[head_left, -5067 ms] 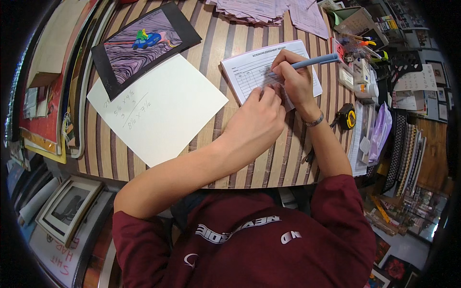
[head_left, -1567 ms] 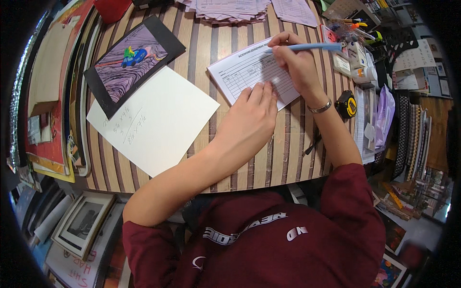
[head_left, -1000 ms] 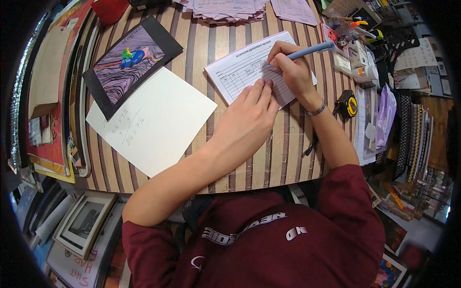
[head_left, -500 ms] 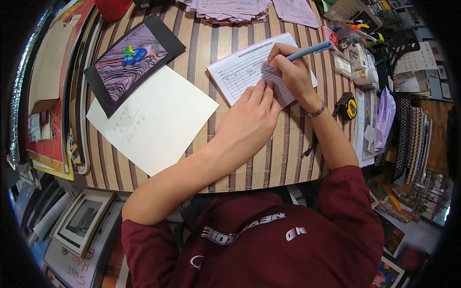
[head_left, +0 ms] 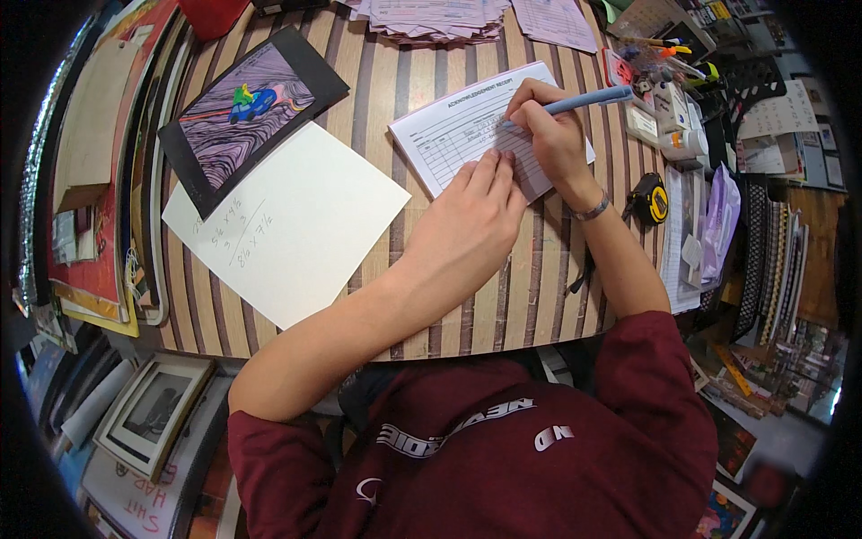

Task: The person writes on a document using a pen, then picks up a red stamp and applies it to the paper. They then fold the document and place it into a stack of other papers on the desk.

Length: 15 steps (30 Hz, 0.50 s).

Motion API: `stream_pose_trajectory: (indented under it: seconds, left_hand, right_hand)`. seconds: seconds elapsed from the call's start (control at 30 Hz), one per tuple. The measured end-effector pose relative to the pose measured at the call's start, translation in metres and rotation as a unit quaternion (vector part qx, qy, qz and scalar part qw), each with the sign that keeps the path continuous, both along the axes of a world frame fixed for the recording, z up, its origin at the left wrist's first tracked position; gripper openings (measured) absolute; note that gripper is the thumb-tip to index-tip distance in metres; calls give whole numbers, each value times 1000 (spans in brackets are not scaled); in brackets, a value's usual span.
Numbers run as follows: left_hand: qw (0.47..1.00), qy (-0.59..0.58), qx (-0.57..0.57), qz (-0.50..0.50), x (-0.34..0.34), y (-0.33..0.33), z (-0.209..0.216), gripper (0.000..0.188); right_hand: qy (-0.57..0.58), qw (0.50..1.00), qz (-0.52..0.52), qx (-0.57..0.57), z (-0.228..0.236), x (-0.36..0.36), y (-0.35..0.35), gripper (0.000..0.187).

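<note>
The right hand (head_left: 549,135) is closed in a writing grip around a light blue pen (head_left: 575,101), whose tip meets a white printed form pad with ruled boxes (head_left: 458,135). The pen's barrel slants up and to the right, away from the fingers. The left hand (head_left: 467,225) lies flat and open, its fingertips pressing down the near edge of the same pad, just beside the right hand. A thin metal bracelet (head_left: 593,212) circles the right wrist.

The pad sits slanted on a round table of striped light and dark wooden slats (head_left: 503,314), in its far right part. To the left of the pad lies a large cream sheet of paper with a few handwritten figures (head_left: 287,220), and touching its far left corner is a black-bordered print with purple wavy lines (head_left: 247,112). Right of the right wrist, near the table's edge, rests a yellow and black tape measure (head_left: 653,199). At the far edge lies a stack of printed papers (head_left: 435,16).
</note>
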<state>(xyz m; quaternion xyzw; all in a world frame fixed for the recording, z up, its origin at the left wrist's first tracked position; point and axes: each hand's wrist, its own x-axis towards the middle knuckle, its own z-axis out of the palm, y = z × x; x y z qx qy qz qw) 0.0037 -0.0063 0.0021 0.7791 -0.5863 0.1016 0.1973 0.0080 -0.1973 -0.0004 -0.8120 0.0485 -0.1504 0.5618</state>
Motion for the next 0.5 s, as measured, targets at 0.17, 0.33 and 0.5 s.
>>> stream_pose_trajectory:
  seconds: [0.17, 0.33, 0.5]
  left_hand:
    - [1000, 9, 7, -1, -1, 0, 1, 35]
    - [1000, 3, 16, 1, -1, 1, 3, 35]
    - [1000, 1, 9, 1, -1, 0, 1, 35]
  right_hand:
    - [10, 1000, 23, 7, -2, 1, -2, 16]
    - [15, 999, 42, 4, -2, 2, -1, 15]
    - [28, 999, 45, 0, -1, 0, -4, 12]
